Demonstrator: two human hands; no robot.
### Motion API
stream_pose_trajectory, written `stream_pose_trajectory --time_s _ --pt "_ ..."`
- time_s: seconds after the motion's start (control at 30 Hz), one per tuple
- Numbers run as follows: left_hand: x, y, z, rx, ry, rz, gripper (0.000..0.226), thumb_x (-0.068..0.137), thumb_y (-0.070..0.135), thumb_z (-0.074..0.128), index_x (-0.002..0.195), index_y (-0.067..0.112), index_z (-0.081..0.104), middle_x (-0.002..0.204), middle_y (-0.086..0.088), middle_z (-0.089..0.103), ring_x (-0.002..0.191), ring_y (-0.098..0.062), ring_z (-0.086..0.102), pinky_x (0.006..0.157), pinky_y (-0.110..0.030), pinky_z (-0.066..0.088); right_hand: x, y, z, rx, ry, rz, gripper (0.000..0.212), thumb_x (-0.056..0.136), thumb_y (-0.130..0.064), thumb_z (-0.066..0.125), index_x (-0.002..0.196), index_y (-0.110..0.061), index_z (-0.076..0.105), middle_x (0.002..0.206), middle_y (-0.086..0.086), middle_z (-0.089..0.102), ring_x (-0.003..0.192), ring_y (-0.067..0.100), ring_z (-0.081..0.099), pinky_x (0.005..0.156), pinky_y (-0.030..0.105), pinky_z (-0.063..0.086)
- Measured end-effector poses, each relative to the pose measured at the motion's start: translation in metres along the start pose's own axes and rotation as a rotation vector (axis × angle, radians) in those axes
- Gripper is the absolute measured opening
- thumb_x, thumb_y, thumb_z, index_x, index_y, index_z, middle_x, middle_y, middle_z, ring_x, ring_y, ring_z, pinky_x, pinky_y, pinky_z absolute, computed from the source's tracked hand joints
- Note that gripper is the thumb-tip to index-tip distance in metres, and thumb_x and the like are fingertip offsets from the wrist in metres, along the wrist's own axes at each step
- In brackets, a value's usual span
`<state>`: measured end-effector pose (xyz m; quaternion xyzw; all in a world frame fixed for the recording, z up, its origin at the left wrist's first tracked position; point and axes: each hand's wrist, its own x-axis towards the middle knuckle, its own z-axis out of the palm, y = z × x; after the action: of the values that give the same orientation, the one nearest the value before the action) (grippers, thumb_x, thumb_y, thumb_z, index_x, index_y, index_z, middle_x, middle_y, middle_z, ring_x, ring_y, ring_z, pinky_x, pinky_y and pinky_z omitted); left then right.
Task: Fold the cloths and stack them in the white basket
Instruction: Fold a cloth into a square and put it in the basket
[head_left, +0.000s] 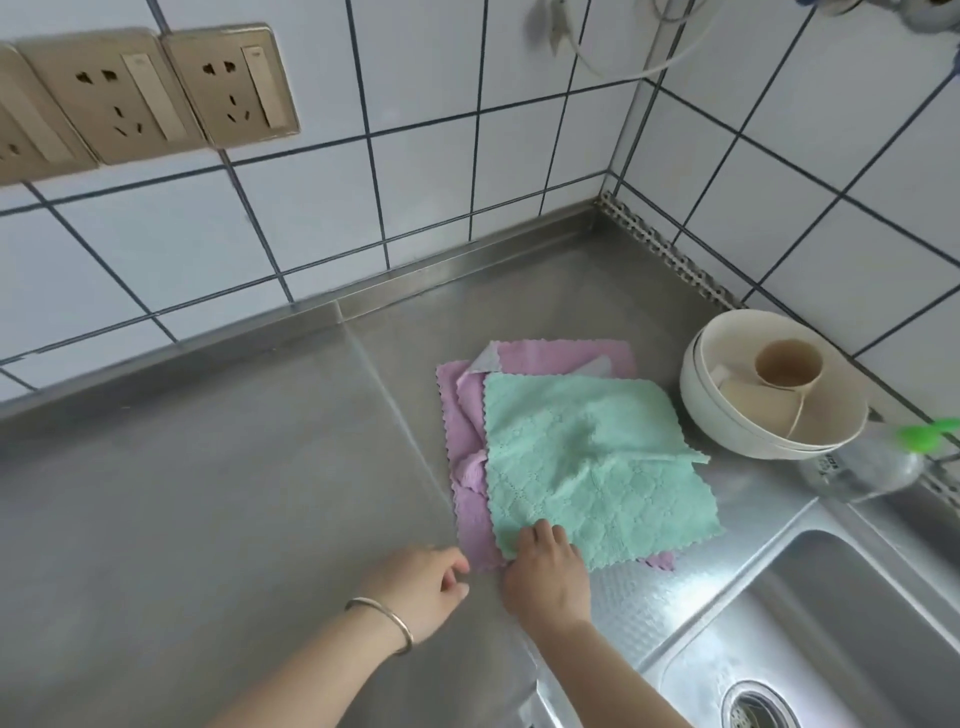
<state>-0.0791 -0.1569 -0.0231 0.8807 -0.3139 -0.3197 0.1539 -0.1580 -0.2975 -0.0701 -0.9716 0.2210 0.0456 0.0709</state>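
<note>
A mint-green cloth lies spread on top of a pile of purple cloths on the steel counter, right of centre. My right hand rests on the green cloth's near left corner, fingers curled over its edge. My left hand, with a metal bangle on the wrist, hovers just left of the pile's near corner, fingers loosely curled and holding nothing. No white basket is in view.
Cream bowls with cups inside stand right of the cloths. A clear bottle with a green cap lies beside them. The sink opens at lower right. Tiled walls with sockets close off the back.
</note>
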Motion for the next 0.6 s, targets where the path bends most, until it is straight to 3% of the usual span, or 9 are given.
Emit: stream_pose_trajectory --time_s 0.1,0.23,0.3,0.43,0.53,0.6 --pt "0.005 0.008 -0.006 0.028 0.056 0.046 0.027 0.089 0.029 0.048 0.114 0.031 0.056 0.107 0.015 0.057 0.101 -0.011 0.058 0.084 -0.023 0.043 0.001 0.005 -0.003 0.138 0.083 0.004 0.036 0.037 -0.010 0.073 0.065 -0.018 0.051 0.057 -0.004 0.052 0.051 0.019 0.052 0.044 0.026 0.040" --pt "0.017 0.032 -0.012 0.015 0.223 0.226 0.048 0.086 0.016 0.053 0.131 0.029 0.045 0.134 0.015 0.040 0.110 -0.012 0.055 0.088 -0.021 0.040 0.002 0.013 -0.017 0.315 0.343 -0.105 0.021 0.062 -0.010 0.038 0.079 -0.021 0.035 0.065 -0.005 0.051 0.062 0.015 0.046 0.056 0.022 0.036" --pt "0.025 0.047 -0.014 0.038 0.247 0.300 0.051 0.083 0.012 0.053 0.130 0.028 0.046 0.135 0.015 0.042 0.108 -0.015 0.057 0.085 -0.026 0.045 0.002 0.015 -0.027 0.372 0.425 -0.164 0.017 0.068 -0.009 0.040 0.080 -0.020 0.035 0.067 -0.002 0.051 0.067 0.013 0.039 0.060 0.025 0.033" --pt "0.036 0.070 -0.024 0.052 0.281 0.285 0.030 0.083 0.019 0.048 0.111 0.024 0.057 0.107 0.005 0.063 0.092 -0.023 0.062 0.070 -0.034 0.047 0.001 0.019 -0.043 0.506 0.548 -0.187 0.029 0.070 0.000 0.055 0.086 -0.019 0.042 0.074 0.000 0.053 0.072 0.012 0.042 0.064 0.021 0.037" --pt "0.045 0.075 -0.029 -0.036 0.366 0.332 0.026 0.087 0.019 0.045 0.106 0.018 0.063 0.102 0.000 0.067 0.094 -0.024 0.061 0.073 -0.033 0.047 0.005 0.032 -0.045 0.420 0.549 -0.138 0.045 0.060 0.010 0.062 0.094 -0.016 0.046 0.083 0.002 0.055 0.077 0.017 0.047 0.068 0.024 0.040" --pt "0.046 0.076 -0.033 -0.112 0.430 0.349 0.031 0.086 0.019 0.041 0.105 0.015 0.065 0.098 -0.001 0.070 0.091 -0.022 0.062 0.073 -0.029 0.045 0.010 0.045 -0.044 0.327 0.520 -0.016 0.048 0.056 0.009 0.070 0.093 -0.014 0.050 0.080 0.002 0.058 0.073 0.021 0.053 0.061 0.026 0.040"
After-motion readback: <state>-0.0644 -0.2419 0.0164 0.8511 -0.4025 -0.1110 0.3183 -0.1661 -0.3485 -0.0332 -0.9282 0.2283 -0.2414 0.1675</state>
